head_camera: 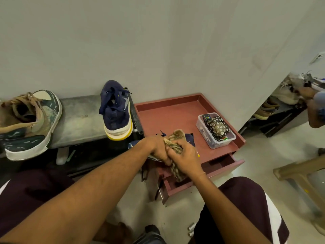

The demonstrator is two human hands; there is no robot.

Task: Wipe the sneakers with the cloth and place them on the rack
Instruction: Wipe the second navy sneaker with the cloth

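Head view looks down on both hands meeting over the near edge of a reddish-brown surface (175, 110) with a raised rim. The right hand (187, 158) is curled tightly round a crumpled cloth (175, 144), a soft brown-and-beige striped fabric whose loose end hangs below the wrist. The left hand (158, 149), knuckles up and fingers bent, grips a navy sneaker (189, 138) that lies mostly hidden beneath both hands, with the cloth pressed against it. Beyond and left of the left hand, a second navy sneaker (117, 110) with a mesh upper, white midsole and yellow outsole stands on the dull grey metal rack (80, 118). Further left on the rack sits a bulky brown-and-green sneaker (29, 120) with tan laces and a scuffed white sole. Right of the right hand, a clear rectangular plastic box (204, 132) rests on the surface, holding a black remote control (206, 118) and a dark flower-patterned pouch (219, 128). Just below the right hand, a drawer (225, 162) stands partly open.
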